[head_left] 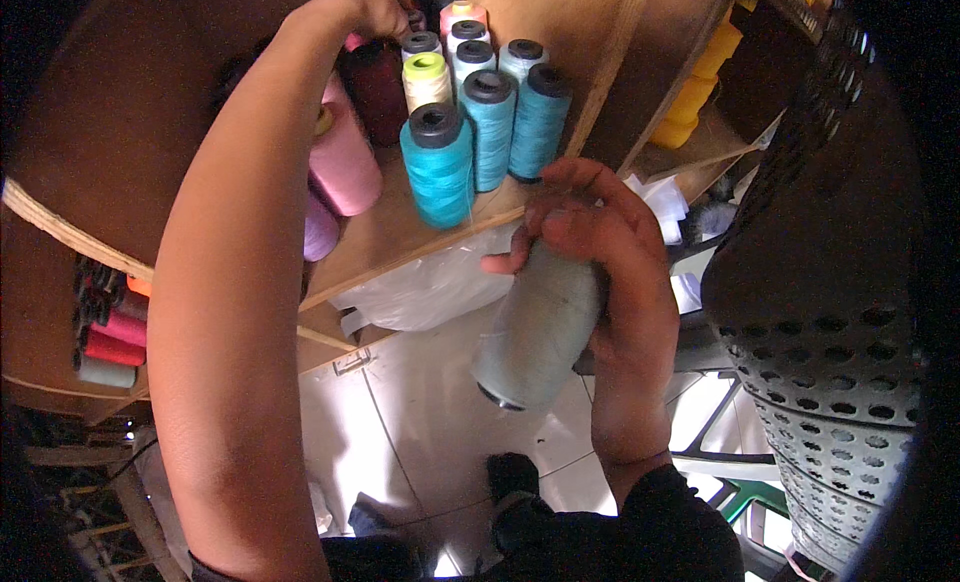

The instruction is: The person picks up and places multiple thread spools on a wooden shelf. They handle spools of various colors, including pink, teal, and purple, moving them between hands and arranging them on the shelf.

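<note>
Your right hand (600,242) holds a pale grey-green thread cone (540,327), fingers (560,222) wrapped around its upper end and clenched on it, thumb pressed at the left side. The cone hangs tilted in the air, its dark base pointing down toward the white tiled floor (440,412), just in front of and below the edge of the wooden shelf (400,232).

Your left hand (365,7) reaches up to the back of that shelf, among the spools there; its fingers are curled against the tops of the far spools, but you cannot tell whether they grip anything, as the hand is seen from behind.

On the shelf stand three turquoise thread cones (440,167) with dark caps, a cream-yellow cone (428,82), a dark maroon cone (378,87) and a pink cone (345,157) close beside your left forearm. A crumpled clear plastic bag (430,287) lies under the shelf. A dark perforated basket (840,312) stands at your right.
</note>
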`<state>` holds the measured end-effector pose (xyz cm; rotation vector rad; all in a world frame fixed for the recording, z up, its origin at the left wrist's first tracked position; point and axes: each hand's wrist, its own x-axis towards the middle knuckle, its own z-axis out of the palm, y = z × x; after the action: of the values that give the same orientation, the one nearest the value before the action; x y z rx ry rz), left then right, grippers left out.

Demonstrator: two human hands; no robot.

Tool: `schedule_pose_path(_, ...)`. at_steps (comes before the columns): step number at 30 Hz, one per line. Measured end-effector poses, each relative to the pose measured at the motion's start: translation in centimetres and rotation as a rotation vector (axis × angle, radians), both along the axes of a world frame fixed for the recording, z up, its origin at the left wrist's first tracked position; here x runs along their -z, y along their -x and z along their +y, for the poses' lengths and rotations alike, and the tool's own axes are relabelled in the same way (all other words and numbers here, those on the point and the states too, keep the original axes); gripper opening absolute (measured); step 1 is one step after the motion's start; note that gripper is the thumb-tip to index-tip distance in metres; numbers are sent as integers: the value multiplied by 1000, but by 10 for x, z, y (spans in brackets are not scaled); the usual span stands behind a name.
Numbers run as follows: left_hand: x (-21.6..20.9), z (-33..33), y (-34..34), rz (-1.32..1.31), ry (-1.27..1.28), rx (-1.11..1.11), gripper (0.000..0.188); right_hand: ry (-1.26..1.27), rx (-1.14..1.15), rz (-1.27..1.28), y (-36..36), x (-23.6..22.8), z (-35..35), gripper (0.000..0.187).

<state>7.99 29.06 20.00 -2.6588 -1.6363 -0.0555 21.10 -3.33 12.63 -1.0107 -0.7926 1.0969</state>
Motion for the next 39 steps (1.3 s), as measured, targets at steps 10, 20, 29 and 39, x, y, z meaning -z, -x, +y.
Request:
schedule_pose_path(10,-37,-172,31,-841,138,122,30,-145,202,-275,-12,13,6,29)
schedule_pose_path(20,32,-207,44,-288,-227,558,59,-81,277,-322,-23,11,12,28)
schedule_pose_path(29,19,-207,51,-362,-302,592,48,-228,204,184,-26,12,8,31)
schedule_pose_path(39,-29,-222,56,-699,-861,464,40,-285,119,105,-29,15,3,27)
